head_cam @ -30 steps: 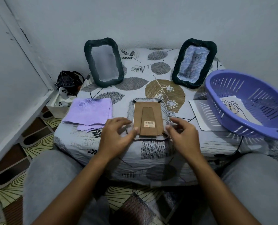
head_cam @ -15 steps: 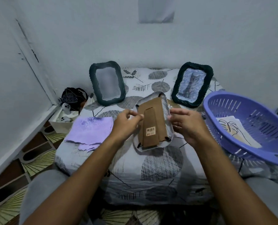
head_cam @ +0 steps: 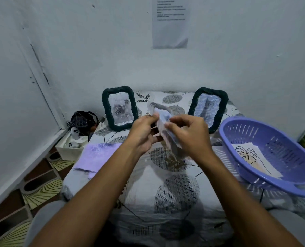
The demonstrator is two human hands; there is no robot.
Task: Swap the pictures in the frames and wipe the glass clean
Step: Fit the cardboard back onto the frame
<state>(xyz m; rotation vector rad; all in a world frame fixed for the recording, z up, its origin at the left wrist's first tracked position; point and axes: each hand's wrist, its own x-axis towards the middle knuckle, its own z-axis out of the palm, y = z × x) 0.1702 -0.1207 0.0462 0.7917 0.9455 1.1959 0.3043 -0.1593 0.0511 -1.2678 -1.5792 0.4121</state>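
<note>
Both my hands hold a small silver picture frame (head_cam: 161, 114) up above the table, tilted and blurred. My left hand (head_cam: 144, 132) grips its left side and brown back. My right hand (head_cam: 187, 134) pinches its right edge. Two dark green woven frames stand at the back against the wall: the left frame (head_cam: 118, 107) shows a rose picture, the right frame (head_cam: 208, 107) shows a cat picture. A purple cloth (head_cam: 96, 157) lies on the table's left side. A leaf drawing (head_cam: 253, 157) lies inside the purple basket (head_cam: 265, 163).
The table wears a leaf-patterned cover (head_cam: 174, 189). A white box with small ghost figures (head_cam: 73, 141) and a dark bag (head_cam: 82, 122) sit on the floor at the left. A printed sheet (head_cam: 170, 22) hangs on the wall. My knees flank the table's front.
The silver frame lay face down on the table. Both hands picked it up, raised it and turned it, so its brown back now faces mostly away. The camera tilted upward.
</note>
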